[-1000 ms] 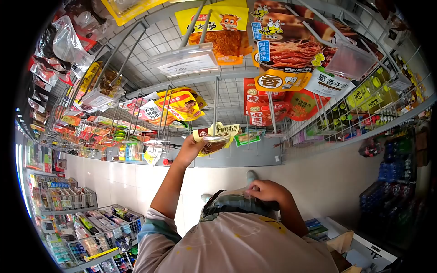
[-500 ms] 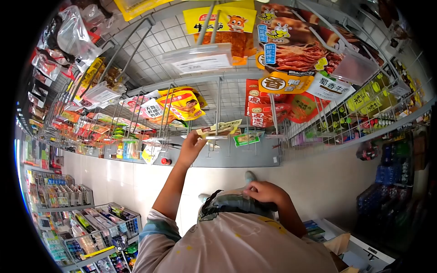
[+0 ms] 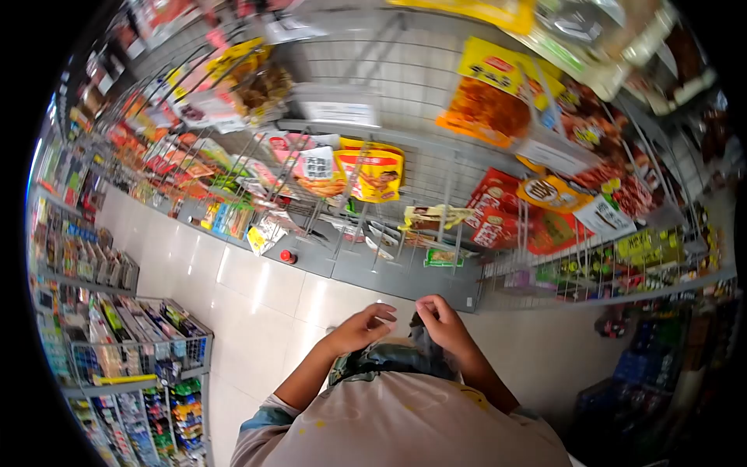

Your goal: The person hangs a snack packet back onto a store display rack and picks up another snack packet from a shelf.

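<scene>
The left hand [image 3: 363, 328], loosely open, and right hand [image 3: 445, 321], hold unclear, are apart; ahead, nearer the right, a cream packet [image 3: 424, 218] hangs crosswise, near the bottom shelf's [image 3: 373, 277] right end.

White lettering panel [image 3: 317, 165] on a pink-and-white pouch appears to read 无骨柠檬. Print on the cream packet [image 3: 432, 218], yellow-topped pouch [image 3: 489, 97], red packets [image 3: 498, 212], orange label [image 3: 552, 193] and price tag [image 3: 338, 113] is too blurred to read.

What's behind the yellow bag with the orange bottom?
Behind the snack bag, wire grid shows past its left edge. The bag covers the rest, so I can't tell.
</scene>
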A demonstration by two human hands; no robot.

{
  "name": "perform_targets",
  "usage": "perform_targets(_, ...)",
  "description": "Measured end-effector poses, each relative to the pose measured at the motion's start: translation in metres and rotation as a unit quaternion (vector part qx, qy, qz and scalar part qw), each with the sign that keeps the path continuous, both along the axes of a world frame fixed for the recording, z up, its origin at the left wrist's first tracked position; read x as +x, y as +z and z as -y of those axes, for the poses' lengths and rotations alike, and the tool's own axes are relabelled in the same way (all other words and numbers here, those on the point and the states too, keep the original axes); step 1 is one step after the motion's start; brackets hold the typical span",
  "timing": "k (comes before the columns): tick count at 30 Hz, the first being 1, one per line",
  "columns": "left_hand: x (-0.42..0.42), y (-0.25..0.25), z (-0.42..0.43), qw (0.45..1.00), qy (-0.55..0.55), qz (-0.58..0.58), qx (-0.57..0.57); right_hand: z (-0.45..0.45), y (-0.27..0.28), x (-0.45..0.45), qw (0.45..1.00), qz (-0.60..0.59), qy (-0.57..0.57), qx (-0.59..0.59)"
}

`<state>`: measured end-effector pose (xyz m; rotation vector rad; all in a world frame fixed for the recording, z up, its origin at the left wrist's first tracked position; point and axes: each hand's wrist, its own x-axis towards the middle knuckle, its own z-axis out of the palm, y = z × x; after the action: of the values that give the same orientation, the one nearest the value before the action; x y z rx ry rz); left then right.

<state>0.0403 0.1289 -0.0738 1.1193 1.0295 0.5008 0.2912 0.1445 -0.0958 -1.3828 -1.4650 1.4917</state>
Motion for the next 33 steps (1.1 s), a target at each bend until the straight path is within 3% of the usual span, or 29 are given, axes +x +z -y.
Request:
perform_targets(3, -0.012, 0.008, 0.012, 0.995, 0.007, -0.006, 0.099, -0.008, 0.012, -0.044, 0.995, -0.085, -0.010, -0.048)
perform_targets(4, -0.020, 0.006, 0.013, 0.995, 0.022, 0.039, 0.087, -0.008, 0.016, -0.058, 0.994, -0.092, -0.001, -0.051)
perform_targets(7, -0.060, 0.004, 0.022, 0.994, 0.075, -0.008, 0.082, -0.007, 0.025, -0.103, 0.991, -0.122, 0.027, -0.039)
perform_targets(10, -0.105, 0.016, 0.037, 0.984, 0.162, 0.036, 0.056, -0.001, 0.034, -0.143, 0.985, -0.142, 0.065, -0.074)
perform_targets(13, -0.155, 0.022, 0.056, 0.966, 0.239, 0.096, 0.021, 0.008, 0.037, -0.189, 0.980, -0.131, 0.142, -0.050)
perform_targets(15, -0.188, 0.018, 0.071, 0.968, 0.244, 0.043, 0.042, 0.009, 0.044, -0.214, 0.975, -0.085, 0.193, -0.067)
perform_targets(18, -0.232, 0.005, 0.094, 0.906, 0.394, 0.119, 0.101, 0.021, 0.038, -0.264, 0.964, -0.037, 0.261, 0.030)
perform_targets(22, -0.300, 0.004, 0.127, 0.866, 0.476, 0.120, 0.096, 0.036, 0.039, -0.324, 0.952, -0.026, 0.293, -0.087)
perform_targets(29, -0.388, 0.006, 0.168, 0.872, 0.470, 0.111, 0.084, 0.065, 0.048, -0.412, 0.917, 0.042, 0.384, -0.098)
perform_targets(31, -0.407, 0.002, 0.176, 0.894, 0.438, 0.063, 0.074, 0.069, 0.050, -0.430, 0.917, 0.023, 0.381, -0.118)
perform_targets(33, -0.418, 0.000, 0.176, 0.890, 0.442, 0.016, 0.112, 0.062, 0.058, -0.444, 0.893, 0.091, 0.433, -0.078)
